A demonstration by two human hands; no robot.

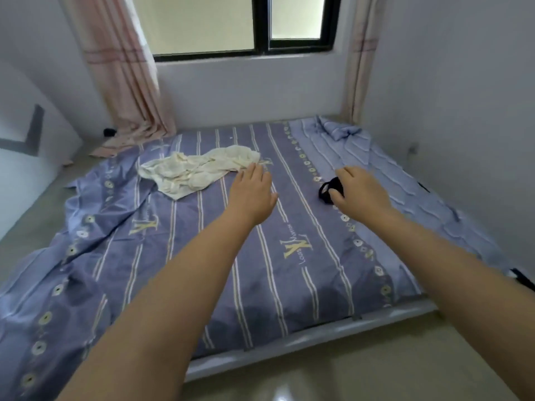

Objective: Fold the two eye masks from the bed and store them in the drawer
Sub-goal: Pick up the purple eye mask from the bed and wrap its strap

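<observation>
Black eye mask (330,191) pinched by right hand (360,192), left hand (252,195) spread flat above bed (260,270)

The purple striped bedsheet (260,256) bears "Louis Vuitton" in small letters; a yellow LV monogram beside it

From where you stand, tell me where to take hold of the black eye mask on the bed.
Take the black eye mask by its bunched body, coming down from above on its near right side, where the right hand already rests. It lies crumpled on the striped sheet, its thin strap looping left, which would probably slip or stretch.
</observation>
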